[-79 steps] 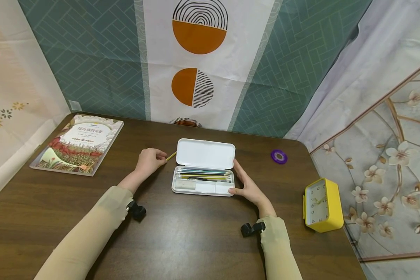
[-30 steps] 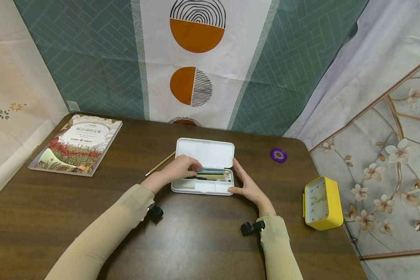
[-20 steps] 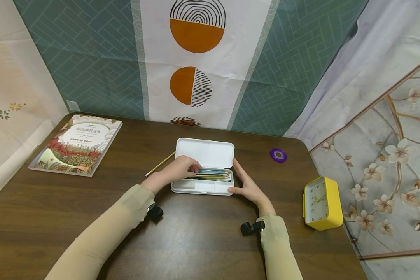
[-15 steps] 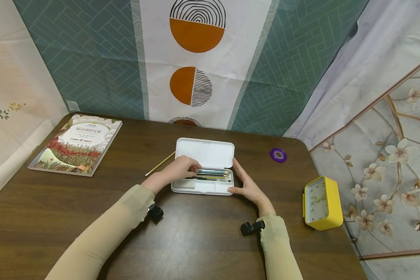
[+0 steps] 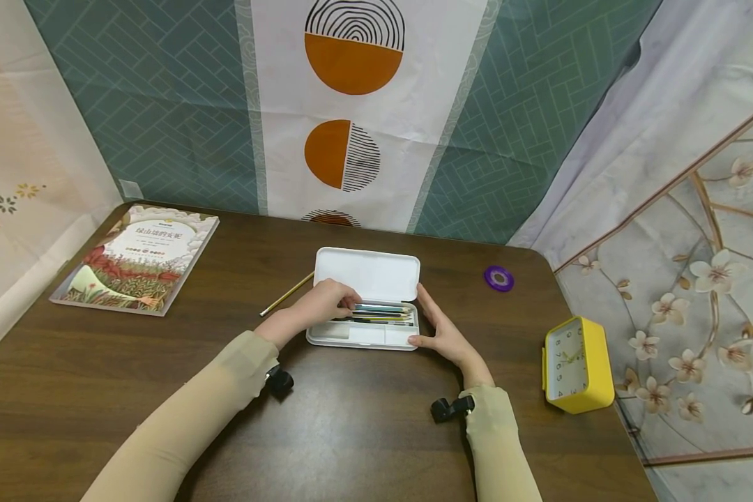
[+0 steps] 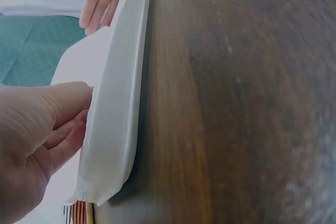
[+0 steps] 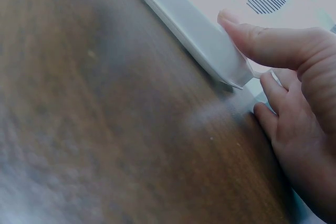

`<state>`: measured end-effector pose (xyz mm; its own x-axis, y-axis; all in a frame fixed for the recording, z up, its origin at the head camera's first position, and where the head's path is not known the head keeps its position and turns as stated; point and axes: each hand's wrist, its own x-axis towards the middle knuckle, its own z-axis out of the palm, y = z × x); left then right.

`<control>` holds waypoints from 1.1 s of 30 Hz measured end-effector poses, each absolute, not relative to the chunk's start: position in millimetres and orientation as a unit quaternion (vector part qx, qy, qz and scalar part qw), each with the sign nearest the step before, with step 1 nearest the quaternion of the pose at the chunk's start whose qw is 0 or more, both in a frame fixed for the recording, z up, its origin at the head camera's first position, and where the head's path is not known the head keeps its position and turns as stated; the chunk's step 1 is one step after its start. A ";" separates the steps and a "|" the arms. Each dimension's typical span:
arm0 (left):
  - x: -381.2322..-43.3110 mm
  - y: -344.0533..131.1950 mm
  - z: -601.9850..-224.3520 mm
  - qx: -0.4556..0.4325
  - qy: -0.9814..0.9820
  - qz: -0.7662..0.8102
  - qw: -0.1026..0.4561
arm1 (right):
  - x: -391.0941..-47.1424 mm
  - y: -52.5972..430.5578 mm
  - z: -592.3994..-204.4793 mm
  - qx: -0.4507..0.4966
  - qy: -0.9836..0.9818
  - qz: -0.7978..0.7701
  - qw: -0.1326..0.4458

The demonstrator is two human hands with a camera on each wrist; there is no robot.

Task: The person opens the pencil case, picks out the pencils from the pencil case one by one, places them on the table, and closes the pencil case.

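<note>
A white pencil case [image 5: 367, 275] lies with its lid folded back at mid-table. Several pencils [image 5: 383, 314] fill its rear compartment; a pale block [image 5: 331, 332] sits front left. My left hand [image 5: 323, 302] reaches over the case's left end, thumb and fingers pinching at the pencils. In the left wrist view the case wall [image 6: 113, 103] hides those fingertips. My right hand [image 5: 442, 333] holds the case's right end, thumb over the front rim, fingers stretched along the side toward the hinge. Left of the lid, a yellow pencil [image 5: 286, 294] lies slanted on the table.
A picture-covered book [image 5: 141, 258] lies at the far left of the brown table [image 5: 364, 432]. To the right are a purple ring-shaped object [image 5: 498, 278] and a yellow alarm clock [image 5: 577, 364]. A patterned curtain [image 5: 358, 160] hangs behind the table.
My left hand has let go of the yellow pencil beside the case and moved right, into the case. Some pencils there have shifted slightly. My right hand has stayed on the case.
</note>
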<state>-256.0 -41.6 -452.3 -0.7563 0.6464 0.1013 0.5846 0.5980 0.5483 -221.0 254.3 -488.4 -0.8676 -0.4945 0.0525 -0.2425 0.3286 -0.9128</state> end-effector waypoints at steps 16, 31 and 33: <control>-250.8 -43.8 -445.2 0.352 0.890 0.290 0.023 | -220.2 253.2 -487.9 -0.224 0.805 -0.536 0.118; -246.0 -72.7 -403.5 0.324 0.880 0.338 -0.080 | -219.7 253.9 -489.6 -0.220 0.804 -0.539 0.122; -247.5 -79.4 -399.4 0.310 0.881 0.344 -0.098 | -219.7 253.9 -489.1 -0.220 0.804 -0.540 0.120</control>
<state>-247.5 -79.4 -399.4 -0.7880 0.4787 0.3871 0.6143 0.5704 0.5453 -219.7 253.9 -489.1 -0.8745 -0.4831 0.0436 -0.2233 0.3210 -0.9204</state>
